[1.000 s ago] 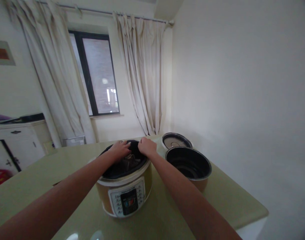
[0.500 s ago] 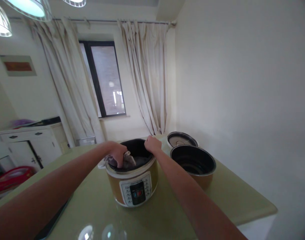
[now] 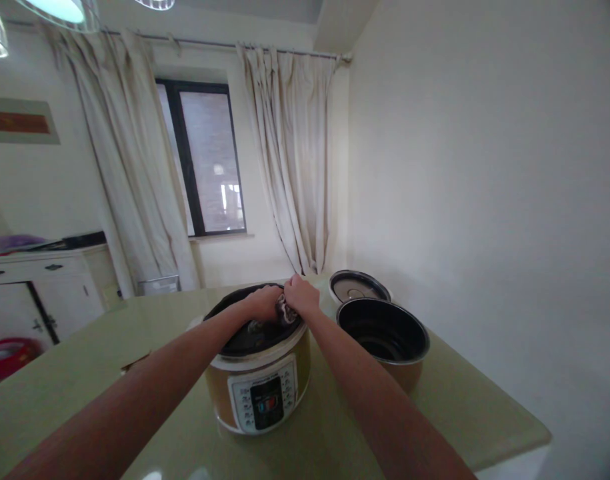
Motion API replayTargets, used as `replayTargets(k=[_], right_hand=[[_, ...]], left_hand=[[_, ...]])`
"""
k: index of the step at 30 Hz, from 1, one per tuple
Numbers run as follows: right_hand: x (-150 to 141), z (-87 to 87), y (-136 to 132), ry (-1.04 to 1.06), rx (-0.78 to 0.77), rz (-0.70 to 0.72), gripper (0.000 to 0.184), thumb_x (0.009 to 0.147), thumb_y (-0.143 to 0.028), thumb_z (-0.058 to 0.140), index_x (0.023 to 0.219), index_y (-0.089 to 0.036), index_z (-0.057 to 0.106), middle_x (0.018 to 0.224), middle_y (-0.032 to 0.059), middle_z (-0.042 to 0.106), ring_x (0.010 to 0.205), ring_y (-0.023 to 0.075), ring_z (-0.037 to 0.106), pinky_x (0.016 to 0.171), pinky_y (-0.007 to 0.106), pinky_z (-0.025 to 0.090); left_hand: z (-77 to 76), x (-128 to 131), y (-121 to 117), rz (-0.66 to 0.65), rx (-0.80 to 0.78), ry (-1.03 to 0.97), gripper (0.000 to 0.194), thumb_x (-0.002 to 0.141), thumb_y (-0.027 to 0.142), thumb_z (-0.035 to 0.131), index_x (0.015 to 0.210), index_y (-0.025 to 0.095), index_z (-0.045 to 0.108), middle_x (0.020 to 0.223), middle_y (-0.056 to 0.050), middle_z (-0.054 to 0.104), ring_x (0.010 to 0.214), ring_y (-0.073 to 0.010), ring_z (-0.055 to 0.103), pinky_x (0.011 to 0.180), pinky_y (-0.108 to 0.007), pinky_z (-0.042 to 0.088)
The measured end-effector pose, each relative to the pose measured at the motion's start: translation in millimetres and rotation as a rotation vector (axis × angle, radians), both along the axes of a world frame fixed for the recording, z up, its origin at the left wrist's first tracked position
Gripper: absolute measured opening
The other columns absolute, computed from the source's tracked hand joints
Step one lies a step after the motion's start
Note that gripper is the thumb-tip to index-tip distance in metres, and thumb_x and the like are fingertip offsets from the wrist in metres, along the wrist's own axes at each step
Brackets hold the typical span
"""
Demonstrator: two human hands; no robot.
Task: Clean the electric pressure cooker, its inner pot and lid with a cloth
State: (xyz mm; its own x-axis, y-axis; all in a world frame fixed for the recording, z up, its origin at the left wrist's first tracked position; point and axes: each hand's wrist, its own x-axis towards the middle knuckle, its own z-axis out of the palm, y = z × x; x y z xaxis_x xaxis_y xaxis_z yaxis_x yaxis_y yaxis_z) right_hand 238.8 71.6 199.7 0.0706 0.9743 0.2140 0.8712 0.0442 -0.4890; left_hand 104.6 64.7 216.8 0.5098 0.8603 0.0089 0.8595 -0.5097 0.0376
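Observation:
An electric cooker (image 3: pixel 255 393) with a control panel on its front stands on the table, its top open and its inside dark. My left hand (image 3: pixel 265 303) reaches over the opening, fingers closed on a crumpled patterned cloth (image 3: pixel 285 311) at the inner right side. Right beside it, my right hand (image 3: pixel 303 297) is closed over the cooker's right rim, close against the cloth; its fingertips are partly hidden. To the right sits a pot (image 3: pixel 409 363) with a black inside and brown outside. Behind that pot lies a round lid (image 3: pixel 357 287) with its underside up.
The pale green table (image 3: pixel 485 407) has its right edge near the wall. A small brown piece (image 3: pixel 135 362) lies left of the cooker, partly behind my left forearm. Farther left are a white cabinet (image 3: pixel 65 280) and a red basin (image 3: pixel 9 353).
My left hand has moved with the cloth from the cooker's left inner side across to its right side, next to my right hand. My right hand has stayed at the rim.

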Motion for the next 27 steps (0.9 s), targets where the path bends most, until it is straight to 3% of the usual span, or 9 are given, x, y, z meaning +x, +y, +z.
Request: replayTargets(k=[2, 7, 13, 15, 17, 20, 23, 27], right_hand=[[0.0, -0.4, -0.6, 0.002, 0.003, -0.007, 0.042, 0.106, -0.036, 0.031, 0.125, -0.019, 0.064, 0.122, 0.0177, 0.075, 0.115, 0.0309, 0.072, 0.092, 0.042, 0.053], [0.3, -1.3, 1.2, 0.023, 0.009, -0.013, 0.037, 0.102, -0.036, 0.040, 0.124, -0.018, 0.064, 0.122, 0.0181, 0.075, 0.115, 0.0314, 0.072, 0.092, 0.041, 0.053], [1.3, -1.7, 0.6, 0.019, 0.017, 0.008, 0.037, 0.100, -0.037, 0.043, 0.123, -0.018, 0.064, 0.121, 0.0172, 0.075, 0.116, 0.0336, 0.071, 0.093, 0.043, 0.053], [1.6, -1.2, -0.5, 0.013, 0.018, 0.013, 0.037, 0.100, -0.037, 0.043, 0.123, -0.018, 0.064, 0.122, 0.0176, 0.075, 0.117, 0.0341, 0.071, 0.094, 0.044, 0.053], [2.0, -0.5, -1.4, 0.015, 0.015, 0.019, 0.037, 0.100, -0.037, 0.043, 0.123, -0.018, 0.064, 0.123, 0.0178, 0.075, 0.118, 0.0338, 0.070, 0.094, 0.043, 0.052], [2.2, 0.5, -2.4, 0.025, 0.008, 0.025, 0.038, 0.102, -0.038, 0.040, 0.123, -0.018, 0.064, 0.123, 0.0181, 0.074, 0.118, 0.0333, 0.070, 0.095, 0.043, 0.052], [1.7, 0.8, -2.5, 0.039, 0.014, 0.025, 0.044, 0.104, -0.040, 0.033, 0.124, -0.017, 0.065, 0.124, 0.0189, 0.074, 0.118, 0.0333, 0.070, 0.095, 0.044, 0.052], [-0.1, 0.1, -0.8, 0.055, 0.016, 0.021, 0.046, 0.105, -0.040, 0.032, 0.126, -0.015, 0.065, 0.124, 0.0201, 0.074, 0.119, 0.0340, 0.070, 0.096, 0.045, 0.051]], left_hand=[[-0.2, 7.1, 3.3, 0.080, 0.177, 0.091, 0.032, 0.085, 0.027, 0.070, 0.115, 0.017, 0.073, 0.119, -0.016, 0.075, 0.112, -0.0331, 0.069, 0.091, -0.042, 0.057], [1.5, -8.0, 3.7, 0.109, 0.342, 0.251, 0.038, 0.097, 0.014, 0.050, 0.127, 0.022, 0.072, 0.132, -0.019, 0.067, 0.130, -0.0366, 0.057, 0.103, -0.054, 0.049], [23.9, -51.1, -13.0, 0.248, 0.297, 0.382, 0.038, 0.096, 0.014, 0.054, 0.127, 0.024, 0.073, 0.133, -0.017, 0.069, 0.130, -0.0376, 0.058, 0.100, -0.055, 0.052], [33.3, -55.7, -18.6, 0.272, 0.213, 0.423, 0.037, 0.086, 0.014, 0.067, 0.122, 0.023, 0.076, 0.130, -0.017, 0.072, 0.129, -0.0386, 0.060, 0.099, -0.053, 0.054], [41.0, -56.0, -21.6, 0.291, 0.033, 0.465, 0.042, 0.066, 0.012, 0.084, 0.107, 0.020, 0.080, 0.120, -0.018, 0.076, 0.125, -0.0421, 0.064, 0.097, -0.052, 0.057], [49.4, -55.6, -23.3, 0.273, -0.285, 0.476, 0.042, 0.042, 0.004, 0.090, 0.081, 0.016, 0.080, 0.096, -0.014, 0.081, 0.104, -0.0404, 0.074, 0.089, -0.049, 0.061], [53.8, -59.5, -26.7, 0.216, -0.460, 0.386, 0.035, 0.042, 0.006, 0.086, 0.074, 0.017, 0.077, 0.083, -0.005, 0.081, 0.089, -0.0317, 0.076, 0.081, -0.041, 0.063], [43.2, -57.8, -35.3, 0.181, -0.679, -0.040, 0.040, 0.049, 0.021, 0.085, 0.089, 0.020, 0.080, 0.090, -0.003, 0.082, 0.089, -0.0286, 0.077, 0.074, -0.035, 0.065]])
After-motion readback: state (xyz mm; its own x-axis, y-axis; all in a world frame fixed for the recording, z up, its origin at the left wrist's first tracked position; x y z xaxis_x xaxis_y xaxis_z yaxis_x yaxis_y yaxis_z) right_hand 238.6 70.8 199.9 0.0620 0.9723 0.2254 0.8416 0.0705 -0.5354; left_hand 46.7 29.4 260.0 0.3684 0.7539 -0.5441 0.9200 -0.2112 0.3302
